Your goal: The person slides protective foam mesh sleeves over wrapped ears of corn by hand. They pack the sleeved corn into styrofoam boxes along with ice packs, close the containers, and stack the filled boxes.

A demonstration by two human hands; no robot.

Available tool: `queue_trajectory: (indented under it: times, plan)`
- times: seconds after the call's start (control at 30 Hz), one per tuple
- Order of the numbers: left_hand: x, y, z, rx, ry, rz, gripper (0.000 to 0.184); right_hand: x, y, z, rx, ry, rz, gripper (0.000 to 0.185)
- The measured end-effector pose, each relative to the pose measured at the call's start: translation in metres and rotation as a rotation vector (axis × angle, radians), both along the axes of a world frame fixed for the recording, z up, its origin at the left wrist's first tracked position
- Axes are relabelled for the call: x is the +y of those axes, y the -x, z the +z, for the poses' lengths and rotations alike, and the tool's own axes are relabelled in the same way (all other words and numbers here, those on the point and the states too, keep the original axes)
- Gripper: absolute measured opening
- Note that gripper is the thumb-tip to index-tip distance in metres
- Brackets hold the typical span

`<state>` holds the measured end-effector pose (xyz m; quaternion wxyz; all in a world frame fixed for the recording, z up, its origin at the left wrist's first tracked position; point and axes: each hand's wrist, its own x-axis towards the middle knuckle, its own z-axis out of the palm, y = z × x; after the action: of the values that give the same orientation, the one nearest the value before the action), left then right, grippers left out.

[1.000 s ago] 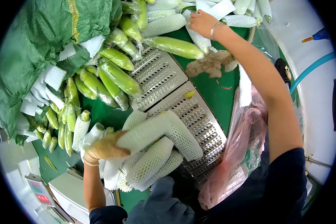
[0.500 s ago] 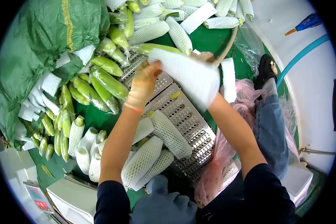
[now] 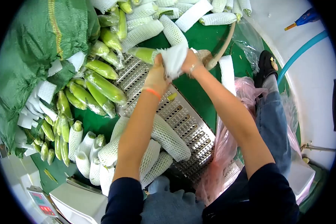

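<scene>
A green ear of corn (image 3: 142,54) pokes out to the left of a white foam net sleeve (image 3: 174,59). My left hand (image 3: 156,76), in a pale glove with an orange cuff, is closed on the sleeve's near left side, beside the corn. On the sleeve's right side, my right hand (image 3: 191,64) grips it with bent fingers. How far the corn reaches inside is hidden. Both hands are above a perforated metal grate (image 3: 190,123). Several foam-sleeved ears (image 3: 170,138) lie in front of me, partly behind my left forearm.
Film-wrapped corn ears (image 3: 104,84) lie to the left, beside a large green woven sack (image 3: 33,48). More sleeved ears (image 3: 143,33) are at the back. Pink plastic (image 3: 218,160) lies by my right leg. A digital scale display (image 3: 42,201) stands at lower left.
My right hand has moved up and left, from the sleeve's far lower end to close beside my left hand. The sleeve, stretched out before, is now bunched around the corn's end.
</scene>
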<state>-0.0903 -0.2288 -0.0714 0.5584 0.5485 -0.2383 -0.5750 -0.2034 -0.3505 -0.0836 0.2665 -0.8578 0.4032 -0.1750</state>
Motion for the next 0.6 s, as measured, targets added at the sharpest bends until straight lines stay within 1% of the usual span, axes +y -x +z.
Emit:
queue_trajectory:
  times: [0.03,0.07,0.1,0.13,0.17,0.23,0.27,0.33,0.37,0.4,0.43,0.47,0.5,0.53,0.57,0.6]
  plan:
    - [0.02,-0.004,-0.004,-0.029,0.152,-0.069,0.053,0.052,0.003,0.091,0.054,-0.09,-0.142,0.04]
    - [0.044,-0.005,-0.009,-0.056,0.253,-0.119,0.052,0.062,0.003,0.098,0.077,-0.11,-0.117,0.044]
    - [0.079,-0.009,-0.021,-0.762,0.193,-0.212,0.051,0.087,0.006,0.14,0.091,-0.26,-0.119,0.046]
    - [0.108,-0.008,-0.025,-1.474,0.114,-0.293,0.055,0.107,0.009,0.157,0.038,-0.209,-0.076,0.046]
    - [0.123,-0.003,0.012,-1.481,0.128,-0.3,0.052,0.126,0.008,0.162,-0.11,-0.106,-0.066,0.049]
    - [0.152,0.008,0.085,-1.495,0.156,-0.315,0.047,0.142,-0.001,0.169,-0.335,-0.308,-0.044,0.043]
    - [0.156,0.004,0.077,-1.261,0.177,-0.235,0.041,0.144,-0.008,0.164,-0.335,-0.315,-0.043,0.043]
    - [0.157,-0.008,0.053,-0.792,0.213,-0.071,0.032,0.136,-0.027,0.138,-0.439,-0.599,-0.076,0.037]
    - [0.156,-0.017,0.042,-0.561,0.227,0.009,0.029,0.132,-0.035,0.127,-0.441,-0.606,-0.073,0.037]
    - [0.153,-0.026,0.033,-0.331,0.237,0.089,0.026,0.13,-0.043,0.115,-0.567,-0.662,-0.203,0.035]
    - [0.132,-0.028,0.065,-0.202,-0.18,0.252,0.022,0.129,-0.05,0.098,-0.689,-0.716,-0.333,0.033]
    - [0.112,-0.029,0.097,0.003,-0.551,0.478,0.019,0.13,-0.055,0.055,-0.761,-0.731,-0.379,0.032]
    - [0.102,-0.048,0.057,-0.146,-0.601,0.371,0.018,0.13,-0.06,0.006,-0.798,-0.736,-0.399,0.032]
    - [0.095,-0.06,0.027,-0.283,-0.529,0.337,0.02,0.131,-0.065,-0.041,-0.835,-0.741,-0.419,0.031]
    - [0.086,-0.067,0.014,-0.459,-0.383,0.354,0.022,0.132,-0.071,-0.082,-0.777,-0.763,-0.499,0.03]
    - [0.077,-0.073,0.003,-0.604,-0.237,0.36,0.025,0.13,-0.075,-0.101,-0.712,-0.781,-0.578,0.03]
